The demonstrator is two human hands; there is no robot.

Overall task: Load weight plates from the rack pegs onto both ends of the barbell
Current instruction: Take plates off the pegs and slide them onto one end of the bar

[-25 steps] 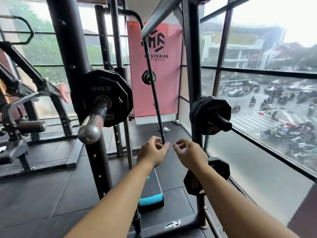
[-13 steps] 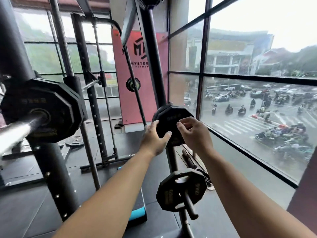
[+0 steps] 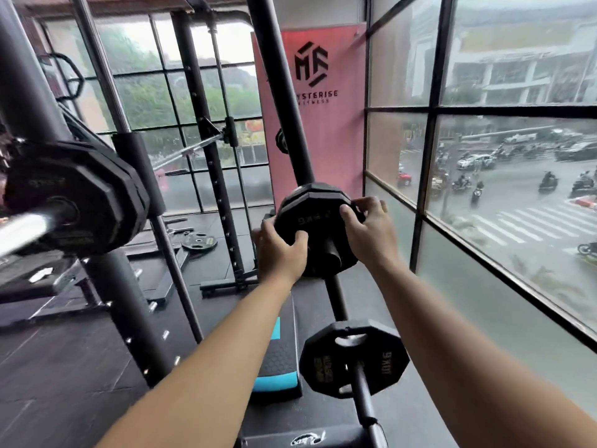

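By the gym window (image 3: 397,147), left hand (image 3: 281,252) and right hand (image 3: 368,232) gripped the front plate (image 3: 315,218) on the upper peg (image 3: 333,257) of the rack upright (image 3: 284,108), apparently starting removal, a straight pull off the peg next.

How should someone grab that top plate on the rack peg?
Take the front plate by its rim, both sides, from the free end of the peg, which fills its centre hole. Only the edge offers a grip; the left hand and right hand hold it there.
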